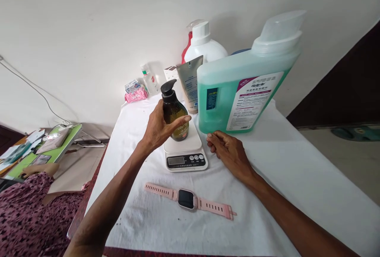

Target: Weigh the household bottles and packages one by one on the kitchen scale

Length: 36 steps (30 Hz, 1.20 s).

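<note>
A dark pump bottle (179, 124) with a black pump head stands on the white platform of a digital kitchen scale (187, 164). My left hand (162, 127) is wrapped round the bottle from the left, thumb across its front. The scale's small display looks blank. Just right of the scale, my right hand (227, 149) rests near the cloth with its fingers curled in and nothing showing in them. Behind that hand stands a large jug of green liquid (221, 106) with a clear cap. Nearer me, a pink-strapped smartwatch (186, 199) lies flat.
Behind the bottle are a grey squeeze tube (191, 84) and a white capped jug (206, 49). A pink packet (136, 95), a small box and a clear bottle (151, 82) sit at the back left. At the left, a person in a patterned sleeve (35, 193) is beside a green table (63, 143).
</note>
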### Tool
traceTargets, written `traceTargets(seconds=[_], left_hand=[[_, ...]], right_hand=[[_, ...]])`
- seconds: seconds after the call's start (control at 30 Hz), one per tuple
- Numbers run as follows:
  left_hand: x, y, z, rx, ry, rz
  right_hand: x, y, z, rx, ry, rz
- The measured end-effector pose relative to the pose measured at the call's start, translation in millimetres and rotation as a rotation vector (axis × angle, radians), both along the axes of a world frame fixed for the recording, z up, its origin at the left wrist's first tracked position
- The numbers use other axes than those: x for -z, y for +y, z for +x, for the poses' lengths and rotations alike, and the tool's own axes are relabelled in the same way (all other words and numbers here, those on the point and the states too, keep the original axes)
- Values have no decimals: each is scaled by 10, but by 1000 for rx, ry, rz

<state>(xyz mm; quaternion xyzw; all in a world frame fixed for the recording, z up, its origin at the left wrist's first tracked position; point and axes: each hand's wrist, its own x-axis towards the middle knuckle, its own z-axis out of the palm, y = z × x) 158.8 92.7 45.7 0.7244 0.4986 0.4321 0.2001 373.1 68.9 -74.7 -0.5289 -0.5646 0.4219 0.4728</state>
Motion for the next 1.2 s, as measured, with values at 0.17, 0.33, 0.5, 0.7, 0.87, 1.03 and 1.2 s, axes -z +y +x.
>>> traceTargets(seconds=[0.17,0.33,0.5,0.7,0.87,1.03,1.2], left_hand=[[210,47,-292,19,-258,9],[763,106,-590,-305,-446,-109],[1194,43,-636,-353,-459,-168],[1252,65,-644,-306,-432,-183],[1252,58,-657,-296,-426,-181],[1256,54,-659,-285,-405,-182],[1271,74,-663,-287,-401,-183]], right_hand=[[8,5,-8,13,-44,1],[44,30,-13,24,-66,6],[61,45,-13,31,-64,-27],[58,37,-12,31,-55,-67],[71,43,-8,37,-57,-71],[96,48,5,28,-46,-85],[117,44,12,20,-62,-69]])
